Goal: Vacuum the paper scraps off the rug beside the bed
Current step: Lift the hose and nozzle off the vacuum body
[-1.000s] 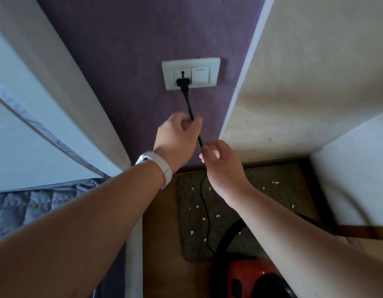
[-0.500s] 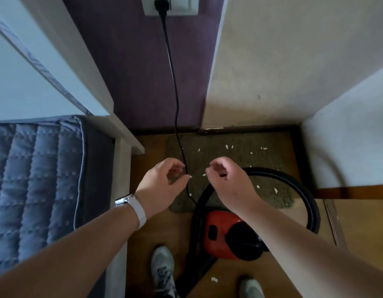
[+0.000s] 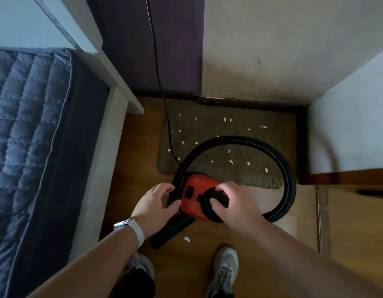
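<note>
**Head view.** The vacuum cleaner (image 3: 194, 187), a red body with a black round cap, stands on the wooden floor (image 3: 304, 222) just off the near edge of the rug (image 3: 207, 134). My right grip (image 3: 235, 205) is curled over the black cap, fingers on top and thumb underneath, so it has hold of the body. My left grip (image 3: 158, 203) sits at the body's left side with its fingers bent about the base of the hose (image 3: 281, 160). Whether it has closed there, I cannot tell. The hose arcs out over the rug's near right part and comes back to the floor on my right. The paper scraps (image 3: 226, 119) lie scattered across the rug, from its far edge to its near edge, and one stray piece lies on the floor by my shoes. The cord (image 3: 162, 97) drops down the wall and crosses the rug's left edge to the body. The bed (image 3: 36, 125) flanks the floor on the left.

Key relation — the scraps lie ahead of both grips, beyond the body. The black nozzle (image 3: 173, 230) lies on the floor under my left wrist, its long axis running from near-left to far-right. The left grip is therefore the nearer one to take it up, in my judgement.
</note>
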### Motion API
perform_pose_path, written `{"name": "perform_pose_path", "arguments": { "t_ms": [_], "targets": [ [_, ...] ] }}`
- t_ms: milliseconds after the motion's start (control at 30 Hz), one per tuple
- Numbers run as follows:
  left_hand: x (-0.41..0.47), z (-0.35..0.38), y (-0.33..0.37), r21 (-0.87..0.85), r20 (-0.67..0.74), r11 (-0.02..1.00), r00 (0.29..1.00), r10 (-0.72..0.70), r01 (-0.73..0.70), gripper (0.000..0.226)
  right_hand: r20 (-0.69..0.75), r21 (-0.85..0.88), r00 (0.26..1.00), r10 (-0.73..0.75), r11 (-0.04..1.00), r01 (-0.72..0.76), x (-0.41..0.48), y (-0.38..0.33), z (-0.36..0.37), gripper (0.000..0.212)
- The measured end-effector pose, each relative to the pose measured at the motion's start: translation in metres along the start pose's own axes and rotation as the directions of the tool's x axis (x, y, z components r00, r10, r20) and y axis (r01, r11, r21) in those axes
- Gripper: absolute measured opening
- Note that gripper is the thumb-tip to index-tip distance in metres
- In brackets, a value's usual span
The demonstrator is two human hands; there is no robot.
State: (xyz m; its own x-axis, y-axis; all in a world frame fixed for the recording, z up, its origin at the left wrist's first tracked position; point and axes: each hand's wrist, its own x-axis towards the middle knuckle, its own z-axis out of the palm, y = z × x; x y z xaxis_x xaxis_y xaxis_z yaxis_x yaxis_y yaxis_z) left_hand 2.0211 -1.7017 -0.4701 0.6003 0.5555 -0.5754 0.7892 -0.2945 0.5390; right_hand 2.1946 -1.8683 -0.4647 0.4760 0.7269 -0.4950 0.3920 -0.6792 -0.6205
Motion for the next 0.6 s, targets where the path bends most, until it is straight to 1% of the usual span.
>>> {"name": "perform_pose_path", "arguments": {
  "t_ms": [133, 267, 433, 500, 600],
  "targets": [
    [-0.011, 0.039, -0.013, -0.042, -0.011, 0.996, 0.997, -0.074, 0.074, 0.036, 0.058, -0.006, 0.998, 0.000, 1.000, 0.000, -0.008, 0.025, 0.023, 0.037],
    [-0.003, 0.068, -0.039, -0.057, 0.032, 0.986, 0.988, -0.152, 0.154, 0.037, 0.092, -0.053, 0.995, 0.038, 0.998, -0.033, -0.001, 0.047, 0.046, 0.040],
    [0.052, 0.100, -0.083, -0.066, 0.047, 0.984, 0.986, -0.161, 0.164, 0.037, 0.097, -0.131, 0.994, 0.042, 0.991, -0.029, 0.033, 0.085, 0.083, 0.039],
    [0.079, 0.115, -0.100, -0.104, 0.038, 0.981, 0.986, -0.161, 0.164, 0.036, 0.100, -0.171, 0.995, 0.003, 0.985, 0.014, 0.049, 0.101, 0.100, 0.038],
    [0.115, 0.135, -0.122, -0.098, -0.003, 0.987, 0.991, -0.132, 0.131, 0.032, 0.082, -0.217, 0.994, -0.066, 0.973, 0.082, 0.069, 0.121, 0.124, 0.037]
  ]
}}
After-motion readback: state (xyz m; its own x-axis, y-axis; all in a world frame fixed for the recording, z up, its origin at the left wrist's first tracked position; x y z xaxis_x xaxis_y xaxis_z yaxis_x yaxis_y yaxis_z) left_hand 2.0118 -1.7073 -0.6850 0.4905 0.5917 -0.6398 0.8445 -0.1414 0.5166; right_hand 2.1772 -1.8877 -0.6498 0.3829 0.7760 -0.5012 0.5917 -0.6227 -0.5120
